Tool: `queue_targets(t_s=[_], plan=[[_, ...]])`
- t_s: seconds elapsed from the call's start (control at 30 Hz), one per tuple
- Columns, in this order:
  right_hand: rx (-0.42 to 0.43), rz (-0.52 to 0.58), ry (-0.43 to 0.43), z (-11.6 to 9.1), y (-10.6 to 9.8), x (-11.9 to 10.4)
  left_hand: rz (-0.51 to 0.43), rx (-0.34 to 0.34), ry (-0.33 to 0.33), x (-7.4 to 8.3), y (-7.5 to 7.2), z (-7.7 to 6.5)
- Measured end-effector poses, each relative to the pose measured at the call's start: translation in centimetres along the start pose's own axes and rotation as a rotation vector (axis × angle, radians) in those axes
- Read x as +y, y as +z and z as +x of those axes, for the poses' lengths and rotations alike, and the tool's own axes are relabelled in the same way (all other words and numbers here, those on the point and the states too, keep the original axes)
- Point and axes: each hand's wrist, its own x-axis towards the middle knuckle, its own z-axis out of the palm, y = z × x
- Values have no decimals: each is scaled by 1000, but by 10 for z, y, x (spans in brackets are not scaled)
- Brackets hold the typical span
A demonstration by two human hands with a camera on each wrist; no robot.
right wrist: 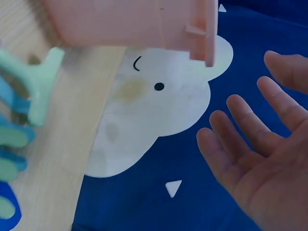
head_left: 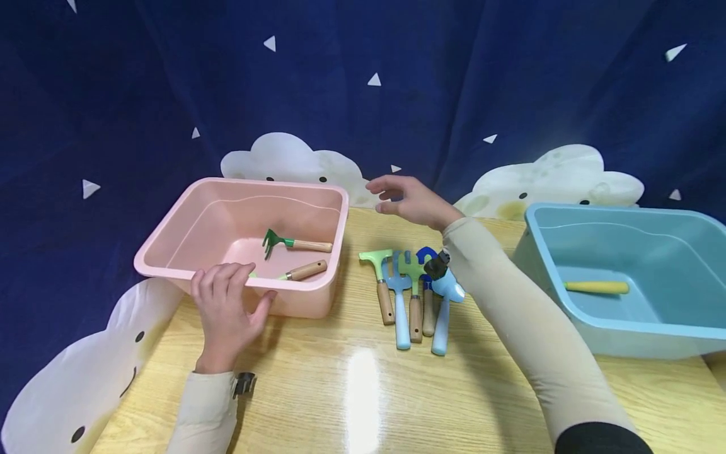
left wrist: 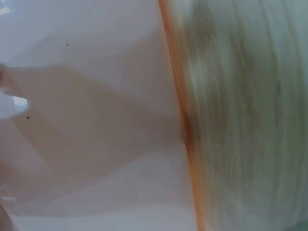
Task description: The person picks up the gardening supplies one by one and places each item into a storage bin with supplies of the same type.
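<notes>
My left hand (head_left: 227, 315) holds the front rim of a pink plastic bin (head_left: 300, 296), fingers over the edge and thumb against the outer wall. In the bin lie a small green rake (head_left: 312, 246) and a wooden-handled tool (head_left: 307, 271) whose head is mostly hidden by the front wall. Raised beyond the table's back edge, my right hand (head_left: 411, 200) is empty, its fingers spread in the right wrist view. Below it lie toy garden tools: a light-green wooden-handled tool (head_left: 386, 302), a light-blue fork (head_left: 401, 315), a green fork (head_left: 416, 315), a dark-blue tool (head_left: 428, 315) and a light-blue shovel (head_left: 441, 321).
A blue bin (head_left: 544, 258) stands at the right of the wooden table (head_left: 306, 391), with a yellow-handled tool (head_left: 601, 287) inside. Behind the table hangs a dark-blue curtain (head_left: 317, 94) with white triangles and clouds.
</notes>
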Motion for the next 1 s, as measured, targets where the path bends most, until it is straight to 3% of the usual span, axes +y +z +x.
queue_targets(t_s=[0.37,1.0], plan=[[8,-137,-4,-28,4,36,15,-4,-14,2,-4,-4],[-18,-112,7,-91,20,82,-2,12,-3,1,1,0]])
